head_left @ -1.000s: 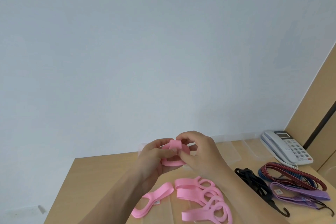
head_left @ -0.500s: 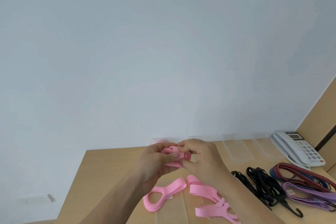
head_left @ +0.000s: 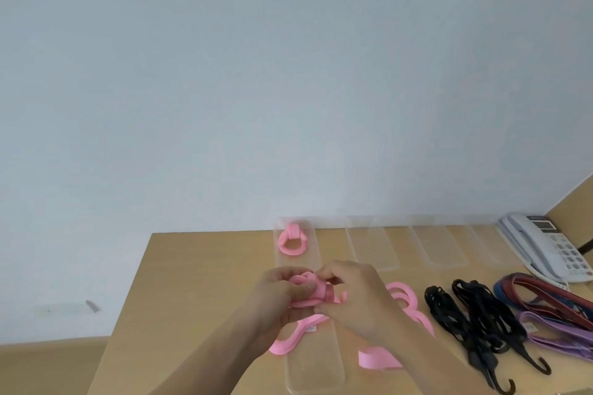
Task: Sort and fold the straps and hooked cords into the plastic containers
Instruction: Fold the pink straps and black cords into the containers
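Both hands hold one pink strap [head_left: 316,291] above the table, folded into a small bundle. My left hand [head_left: 279,297] grips its left side with the thumb on top. My right hand [head_left: 356,298] pinches its right side. Another folded pink strap [head_left: 292,241] lies in the far end of the leftmost clear plastic container [head_left: 313,253]. Loose pink straps [head_left: 407,298] lie on the table under and right of my hands. Black hooked cords [head_left: 475,327] lie further right, then red and blue cords [head_left: 545,295] and purple straps [head_left: 558,333].
Three more clear containers [head_left: 372,247] stand in a row along the back of the wooden table [head_left: 192,282]. A clear lid [head_left: 314,369] lies near me. A white desk phone [head_left: 542,247] sits at the back right, by a wooden panel.
The view has tilted down, so the containers and the folded strap in the leftmost one now show. My hands keep working the same pink strap, folded tighter.
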`<state>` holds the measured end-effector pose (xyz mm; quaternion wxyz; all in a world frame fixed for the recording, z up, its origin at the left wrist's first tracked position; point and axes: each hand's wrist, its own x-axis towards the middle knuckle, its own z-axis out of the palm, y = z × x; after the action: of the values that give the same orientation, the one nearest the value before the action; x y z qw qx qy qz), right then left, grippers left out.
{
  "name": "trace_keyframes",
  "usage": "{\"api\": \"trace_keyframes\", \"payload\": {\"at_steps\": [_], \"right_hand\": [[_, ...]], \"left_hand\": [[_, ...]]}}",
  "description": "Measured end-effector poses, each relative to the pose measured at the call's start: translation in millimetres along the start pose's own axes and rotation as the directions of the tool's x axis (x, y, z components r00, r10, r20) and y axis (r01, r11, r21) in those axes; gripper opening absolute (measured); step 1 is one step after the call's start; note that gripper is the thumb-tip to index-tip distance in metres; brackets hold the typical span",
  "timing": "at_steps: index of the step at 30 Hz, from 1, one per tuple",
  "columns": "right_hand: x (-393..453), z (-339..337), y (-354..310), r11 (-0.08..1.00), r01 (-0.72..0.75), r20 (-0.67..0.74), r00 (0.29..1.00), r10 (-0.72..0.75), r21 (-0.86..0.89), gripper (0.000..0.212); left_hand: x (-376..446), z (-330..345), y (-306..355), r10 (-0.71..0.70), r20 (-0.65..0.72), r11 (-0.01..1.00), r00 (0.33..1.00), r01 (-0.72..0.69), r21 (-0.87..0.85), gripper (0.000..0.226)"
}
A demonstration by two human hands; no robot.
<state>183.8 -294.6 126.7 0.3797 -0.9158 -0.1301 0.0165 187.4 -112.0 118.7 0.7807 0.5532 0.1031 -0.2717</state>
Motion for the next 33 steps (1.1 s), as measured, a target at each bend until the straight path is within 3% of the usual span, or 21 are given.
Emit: {"api": "trace_keyframes", "payload": {"at_steps": [5,8,11,14,16,20,28,31,33], "right_hand": [[35,11,21,0.998,0.057,0.086,0.995,-0.059,0.021,0.024],[62,16,38,0.998,0.061,0.064,0.996,-0.061,-0.005,0.017],[93,19,54,0.995,0.090,0.036,0.995,-0.088,-0.052,0.015],[123,22,60,0.994,0.103,0.088,0.991,-0.098,-0.048,0.019],[141,29,65,0.989,0.129,0.147,0.982,-0.117,-0.075,0.019],[166,50,85,0.986,0.097,0.275,0.960,-0.058,-0.133,0.026],[180,65,116,0.936,0.188,0.373,0.926,-0.067,-0.299,0.032],[178,66,118,0.975,0.163,0.334,0.937,-0.104,-0.152,0.021],[177,71,118,0.976,0.143,0.256,0.962,-0.098,-0.165,0.020]], "left_hand": [[31,-15,-1,-0.032,-0.011,0.988,0.999,0.033,0.150,0.022],[57,-22,0,0.031,-0.187,0.951,0.982,0.028,0.307,0.015],[88,-31,2,0.209,-0.424,0.831,0.881,0.069,0.552,0.015],[117,-42,-3,0.235,-0.486,0.724,0.842,0.182,0.666,0.026],[132,-46,-11,0.195,-0.492,0.698,0.848,0.233,0.677,0.032],[148,-48,-23,0.164,-0.533,0.739,0.830,0.254,0.623,0.030],[157,-54,-32,0.214,-0.567,0.746,0.795,0.242,0.621,0.024],[158,-56,-35,0.221,-0.567,0.754,0.793,0.230,0.616,0.026],[157,-55,-36,0.227,-0.567,0.755,0.792,0.225,0.617,0.025]]}}
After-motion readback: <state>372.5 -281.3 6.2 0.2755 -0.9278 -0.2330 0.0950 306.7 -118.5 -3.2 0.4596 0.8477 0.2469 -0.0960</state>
